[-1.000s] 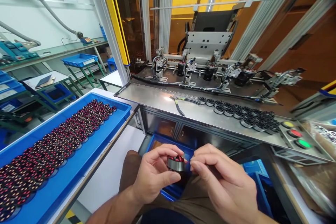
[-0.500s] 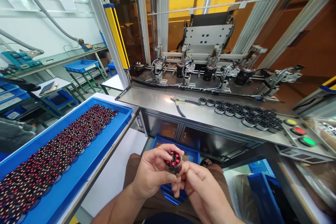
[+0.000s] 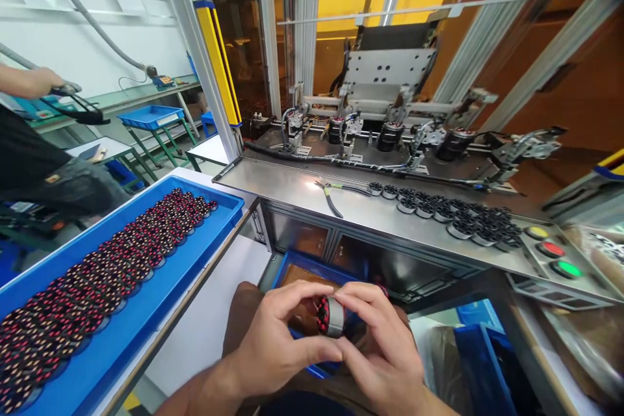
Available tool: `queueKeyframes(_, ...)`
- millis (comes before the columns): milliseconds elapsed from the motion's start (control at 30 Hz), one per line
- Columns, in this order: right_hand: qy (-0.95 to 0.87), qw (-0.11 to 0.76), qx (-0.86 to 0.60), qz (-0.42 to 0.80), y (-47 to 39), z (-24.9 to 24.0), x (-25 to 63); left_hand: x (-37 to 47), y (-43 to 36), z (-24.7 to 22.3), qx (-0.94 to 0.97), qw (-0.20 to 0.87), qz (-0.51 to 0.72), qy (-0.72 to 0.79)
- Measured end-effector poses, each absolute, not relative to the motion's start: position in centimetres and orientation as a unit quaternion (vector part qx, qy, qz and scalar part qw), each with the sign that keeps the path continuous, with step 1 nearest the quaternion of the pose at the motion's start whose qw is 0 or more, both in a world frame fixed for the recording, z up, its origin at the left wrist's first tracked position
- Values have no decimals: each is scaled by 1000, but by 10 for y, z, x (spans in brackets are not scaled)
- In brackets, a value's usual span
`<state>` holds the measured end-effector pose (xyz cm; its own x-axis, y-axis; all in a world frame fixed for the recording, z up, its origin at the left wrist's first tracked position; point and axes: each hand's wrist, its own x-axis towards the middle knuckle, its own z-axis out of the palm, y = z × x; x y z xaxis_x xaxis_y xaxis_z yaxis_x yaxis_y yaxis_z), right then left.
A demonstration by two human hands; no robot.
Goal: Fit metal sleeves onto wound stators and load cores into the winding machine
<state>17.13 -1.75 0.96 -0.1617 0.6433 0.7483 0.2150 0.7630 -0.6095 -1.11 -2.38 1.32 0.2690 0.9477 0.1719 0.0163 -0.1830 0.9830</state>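
Between my two hands, low in the middle of the head view, is a small round stator [image 3: 332, 317] with a grey metal side and red windings facing left. My left hand [image 3: 283, 331] grips it with thumb and fingers from the left. On its other side, my right hand [image 3: 383, 338] holds it between thumb and fingertips. The stator is tipped on its side above my lap. A blue tray [image 3: 205, 257] at the left bears many red-and-black wound stators [image 3: 112, 273]. Black-and-grey rings [image 3: 453, 214] lie clustered on the metal ledge [image 3: 273, 185].
Cutters [image 3: 331, 198] with green-and-black handles lie on the ledge. Behind it stands a machine with fixtures [image 3: 390, 136]. Yellow, red and green buttons [image 3: 550, 249] are at the right, above a blue bin [image 3: 487, 364]. A person's arm [image 3: 29, 81] shows at far left.
The stator has turned from facing up to lying on its side, and my right hand has moved up around it. A person has come into view at the far left.
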Motion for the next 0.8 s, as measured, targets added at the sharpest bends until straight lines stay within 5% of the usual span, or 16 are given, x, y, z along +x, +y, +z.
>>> queueKeyframes(300, -715, 571, -280, 290, -24, 23, 177, -10, -20, 22, 707, 335, 491, 383)
queueKeyframes(567, -626, 566, -368, 390, -31, 19, 168, -4, -24, 14, 604, 511, 511, 336)
queueKeyframes(800, -586, 490, -424, 487, -26, 4, 199, -8, -18, 24, 752, 282, 499, 326)
